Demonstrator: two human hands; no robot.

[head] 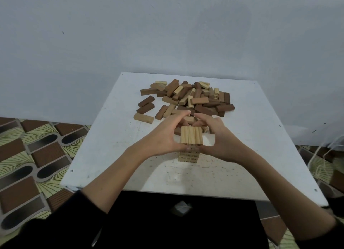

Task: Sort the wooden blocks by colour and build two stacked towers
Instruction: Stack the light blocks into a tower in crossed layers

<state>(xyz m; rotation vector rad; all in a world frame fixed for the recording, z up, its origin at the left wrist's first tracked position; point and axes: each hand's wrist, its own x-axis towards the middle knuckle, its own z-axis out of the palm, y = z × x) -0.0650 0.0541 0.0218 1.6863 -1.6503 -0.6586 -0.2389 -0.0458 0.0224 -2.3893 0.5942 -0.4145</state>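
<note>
A tower of light wooden blocks (191, 137) stands near the middle of the white table (115, 146), several layers high. My left hand (163, 135) curves around its left side, thumb at the near edge and fingers arched over the far side. My right hand (217, 137) mirrors it on the right. Both hands frame the top layer; whether the fingertips press the blocks I cannot tell. Behind the tower lies a loose heap of mixed light and dark brown blocks (188, 99).
A single light block (143, 117) and two dark blocks (146, 104) lie apart at the heap's left. The table stands against a pale wall. Patterned floor shows on both sides, and white cords (323, 155) hang at the right.
</note>
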